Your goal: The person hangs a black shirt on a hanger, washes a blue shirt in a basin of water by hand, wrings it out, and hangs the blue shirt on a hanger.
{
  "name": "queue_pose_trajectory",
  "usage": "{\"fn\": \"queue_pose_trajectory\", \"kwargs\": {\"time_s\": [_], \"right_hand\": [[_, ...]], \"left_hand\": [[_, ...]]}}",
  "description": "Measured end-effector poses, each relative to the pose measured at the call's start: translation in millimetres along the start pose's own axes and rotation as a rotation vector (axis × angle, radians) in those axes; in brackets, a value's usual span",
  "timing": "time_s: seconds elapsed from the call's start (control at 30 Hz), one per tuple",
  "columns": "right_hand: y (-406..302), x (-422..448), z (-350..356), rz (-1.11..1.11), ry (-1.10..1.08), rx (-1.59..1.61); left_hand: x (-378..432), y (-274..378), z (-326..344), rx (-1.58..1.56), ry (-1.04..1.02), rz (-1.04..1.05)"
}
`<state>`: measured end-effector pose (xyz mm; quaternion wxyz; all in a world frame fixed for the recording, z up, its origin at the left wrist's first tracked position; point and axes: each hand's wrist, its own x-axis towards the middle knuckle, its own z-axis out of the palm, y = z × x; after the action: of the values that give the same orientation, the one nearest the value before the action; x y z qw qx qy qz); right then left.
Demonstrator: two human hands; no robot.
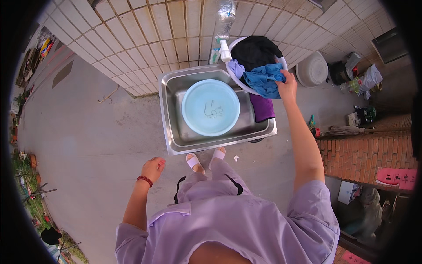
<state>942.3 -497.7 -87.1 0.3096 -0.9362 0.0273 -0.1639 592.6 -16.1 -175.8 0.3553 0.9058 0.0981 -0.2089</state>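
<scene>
My right hand [287, 86] grips the edge of a blue cloth garment [265, 78], which hangs partly over the near rim of a white laundry basin [233, 76]. Inside that basin lie a black garment [254, 51] and a light purple cloth [236, 68]. A dark purple cloth [263, 109] drapes over the right end of the stainless steel sink [227, 142]. In the sink sits a round light blue plastic basin [211, 95] with an elephant drawing on its bottom. My left hand [154, 169] hangs left of my body, off the sink's near corner, holding nothing, fingers loosely curled.
A tiled wall [171, 29] rises behind the sink. A white tap [225, 51] with a clear plastic bottle [225, 19] above it stands there. To the right are an upturned pale tub [313, 69], a broom [346, 130] and a brick wall [356, 150].
</scene>
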Motion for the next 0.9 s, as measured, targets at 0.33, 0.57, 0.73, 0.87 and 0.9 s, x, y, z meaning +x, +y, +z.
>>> {"fn": "queue_pose_trajectory", "kwargs": {"time_s": [0.33,0.57,0.73,0.87,0.9], "right_hand": [[-124.4,-77.9,-11.8,-0.077,-0.220,0.736],[-88.5,-120.3,94.4,-0.089,-0.446,0.434],[-4.5,-121.5,133.8,0.076,-0.526,0.319],[39.2,-135.3,170.8,-0.264,-0.710,0.139],[44.2,-134.7,181.1,-0.364,-0.716,0.055]], "left_hand": [[135.4,137.8,2.4,-0.913,-0.052,0.191],[208.2,123.7,53.9,-0.810,0.024,-0.129],[224.7,72.8,50.8,-1.033,0.198,-0.544],[233.0,66.7,75.7,-0.422,-0.039,-0.205],[235.4,82.1,71.5,-0.079,-0.062,-0.079]]}}
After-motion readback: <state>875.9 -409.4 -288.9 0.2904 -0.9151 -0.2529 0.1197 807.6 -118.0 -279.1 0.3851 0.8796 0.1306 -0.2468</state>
